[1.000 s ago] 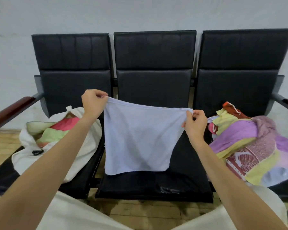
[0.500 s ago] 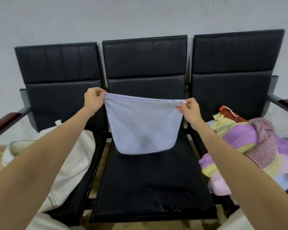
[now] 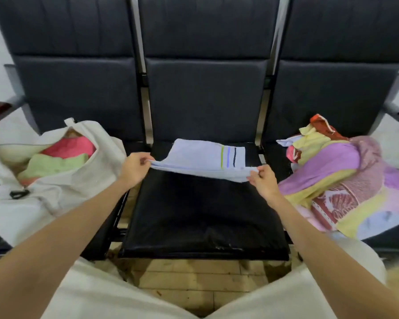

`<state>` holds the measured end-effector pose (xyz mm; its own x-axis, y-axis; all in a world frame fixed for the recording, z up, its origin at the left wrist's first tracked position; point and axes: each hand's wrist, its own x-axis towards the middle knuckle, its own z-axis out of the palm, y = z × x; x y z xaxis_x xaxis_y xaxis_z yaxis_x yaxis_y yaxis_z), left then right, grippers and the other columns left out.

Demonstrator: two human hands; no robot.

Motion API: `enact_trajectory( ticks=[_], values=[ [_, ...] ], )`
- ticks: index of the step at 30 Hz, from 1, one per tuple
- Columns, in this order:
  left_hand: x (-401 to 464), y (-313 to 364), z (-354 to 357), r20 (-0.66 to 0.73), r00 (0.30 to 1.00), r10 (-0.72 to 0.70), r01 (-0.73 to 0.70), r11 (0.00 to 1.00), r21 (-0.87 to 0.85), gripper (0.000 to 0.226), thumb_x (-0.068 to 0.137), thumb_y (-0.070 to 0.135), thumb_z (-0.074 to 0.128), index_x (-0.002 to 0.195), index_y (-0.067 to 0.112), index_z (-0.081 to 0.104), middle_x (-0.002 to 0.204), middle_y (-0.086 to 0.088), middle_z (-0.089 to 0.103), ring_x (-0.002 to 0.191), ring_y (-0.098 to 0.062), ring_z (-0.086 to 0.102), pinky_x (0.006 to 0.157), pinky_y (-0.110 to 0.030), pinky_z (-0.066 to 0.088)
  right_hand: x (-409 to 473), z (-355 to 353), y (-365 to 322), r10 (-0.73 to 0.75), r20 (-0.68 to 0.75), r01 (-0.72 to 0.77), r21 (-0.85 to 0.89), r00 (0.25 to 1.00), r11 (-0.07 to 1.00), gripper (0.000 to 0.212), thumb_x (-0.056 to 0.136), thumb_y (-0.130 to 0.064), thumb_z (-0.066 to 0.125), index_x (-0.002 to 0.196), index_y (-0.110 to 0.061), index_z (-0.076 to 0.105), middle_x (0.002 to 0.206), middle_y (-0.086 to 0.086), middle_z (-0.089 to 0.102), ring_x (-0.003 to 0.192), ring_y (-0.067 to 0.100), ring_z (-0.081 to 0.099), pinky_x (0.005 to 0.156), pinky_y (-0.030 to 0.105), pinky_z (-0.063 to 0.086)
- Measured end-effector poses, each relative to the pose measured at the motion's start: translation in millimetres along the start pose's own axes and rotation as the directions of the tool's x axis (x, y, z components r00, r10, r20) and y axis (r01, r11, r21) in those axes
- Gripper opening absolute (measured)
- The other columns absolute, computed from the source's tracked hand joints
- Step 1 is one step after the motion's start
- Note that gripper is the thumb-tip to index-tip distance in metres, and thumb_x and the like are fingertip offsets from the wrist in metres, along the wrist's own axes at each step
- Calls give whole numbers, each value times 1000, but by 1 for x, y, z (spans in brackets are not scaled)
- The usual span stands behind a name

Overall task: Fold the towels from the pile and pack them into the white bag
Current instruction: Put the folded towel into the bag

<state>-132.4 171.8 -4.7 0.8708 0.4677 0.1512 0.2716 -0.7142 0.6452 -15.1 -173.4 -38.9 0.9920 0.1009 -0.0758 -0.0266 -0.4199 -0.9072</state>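
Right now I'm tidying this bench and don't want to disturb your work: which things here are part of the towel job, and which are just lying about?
Part of the job:
- pale towel, pinched by left hand and right hand
- towel pile on the right seat
- white bag on the left seat, folded towels inside

Just there:
- middle seat
- black clip on the bag

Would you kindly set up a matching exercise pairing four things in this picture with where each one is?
Things:
1. pale blue towel
2. white bag
3. towel pile
4. pink towel

Places:
A. inside the bag
B. on the right seat
C. over the middle seat, held by both hands
D. on the left seat

Pairs: 1-C, 2-D, 3-B, 4-A
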Motion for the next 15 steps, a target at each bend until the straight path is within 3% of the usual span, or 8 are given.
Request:
enact_trajectory(
  ticks=[3, 5, 8, 12, 15],
  values=[
    [-42, -41, 30, 112, 986, -123, 111, 988, 103, 23, 88, 3, 53, 88, 13, 74, 94, -7, 72, 93, -25, 66, 78, -28, 47, -23, 12, 35, 104, 142, -99, -42, 984, 994, 23, 92, -9, 56, 80, -23, 43, 91, 13, 58, 96, 35, 63, 90, 53, 50],
    [-71, -60, 40, 159, 970, -185, 155, 971, 183, 21, 88, 4, 55, 87, 14, 74, 95, -8, 72, 94, -27, 66, 81, -32, 49, -40, 15, 48, 176, 266, -157, -92, 948, 983, 23, 92, -7, 57, 80, -21, 43, 95, 17, 55, 89, 30, 62, 88, 45, 52],
    [-100, -78, 47, 193, 976, -103, 47, 961, 271, 17, 84, -1, 58, 87, 4, 73, 97, -13, 69, 96, -32, 64, 84, -36, 49, -60, 15, 63, 200, 404, -129, -196, 893, 972, 17, 91, -6, 59, 83, -15, 47, 91, 16, 57, 79, 26, 64, 74, 35, 55],
    [-120, -74, 52, 167, 986, -13, -59, 906, 419, 11, 77, 1, 63, 84, 3, 71, 103, -14, 62, 99, -33, 57, 84, -41, 48, -73, 6, 72, 126, 420, -1, -285, 899, 959, 19, 86, -2, 65, 79, -15, 53, 90, 18, 63, 72, 23, 68, 59, 25, 56],
    [-131, -49, 67, 176, 984, 38, -117, 880, 460, 19, 73, 8, 66, 92, 6, 70, 121, -11, 54, 114, -32, 49, 94, -42, 38, -76, 1, 76, 65, 365, 54, -306, 929, 950, 25, 79, -1, 72, 73, -20, 57, 82, 13, 67, 75, 27, 68, 67, 31, 57]
  ],
)
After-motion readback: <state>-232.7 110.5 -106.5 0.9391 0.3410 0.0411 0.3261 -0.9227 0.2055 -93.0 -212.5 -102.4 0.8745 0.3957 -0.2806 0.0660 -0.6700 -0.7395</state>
